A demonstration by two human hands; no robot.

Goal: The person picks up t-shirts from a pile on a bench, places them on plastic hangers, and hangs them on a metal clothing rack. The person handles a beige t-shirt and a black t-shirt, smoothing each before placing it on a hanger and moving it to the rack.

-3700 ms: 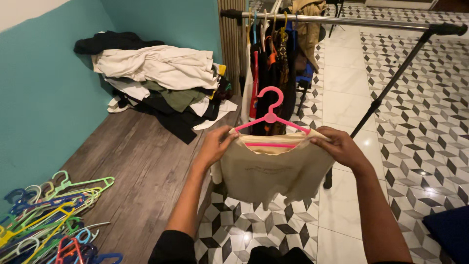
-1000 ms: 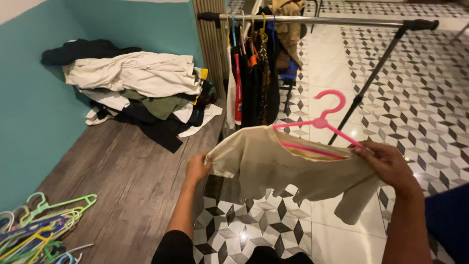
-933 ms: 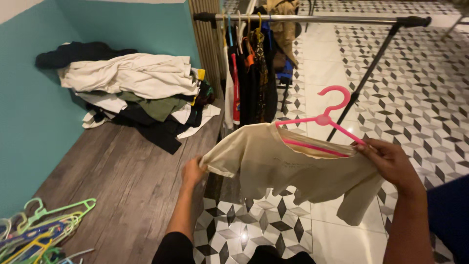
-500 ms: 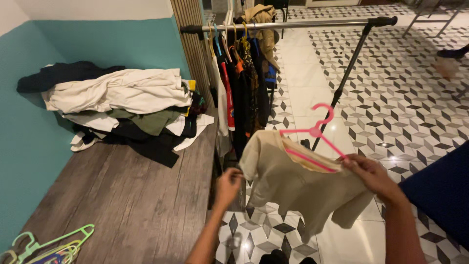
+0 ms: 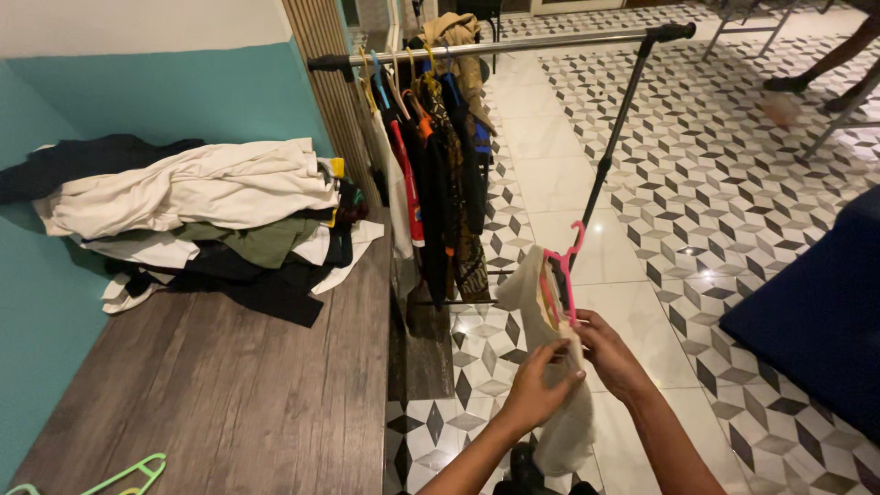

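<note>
**Beige garment on pink hanger, gripped in both hands before the rack**

Spreading across the right: patterned tile floor [image 5: 733, 183] in black, white and grey. Running along the left: grey wooden platform [image 5: 220, 385] against a teal wall [image 5: 165, 101]. Lying heaped on that platform: pile of clothes [image 5: 192, 215], cream, olive and black. Standing beyond the hands: clothes rack [image 5: 513, 44] with a metal bar, carrying dark, red and white hung garments [image 5: 440, 174] bunched at its left end. Showing at the far right edge: dark blue fabric [image 5: 816, 312].

Hanging edge-on at lower centre, well short of the bar: beige garment [image 5: 550, 367] on a pink hanger [image 5: 559, 275], hook pointing up. Closing around the garment's near side: left hand [image 5: 536, 390], fingers curled and pinching cloth. Gripping from the other side, just below the hanger: right hand [image 5: 614, 353], fingers wrapped onto the fabric. Nearly touching, both hands.

Peeking in at the bottom left corner: green hanger [image 5: 128, 475].
</note>
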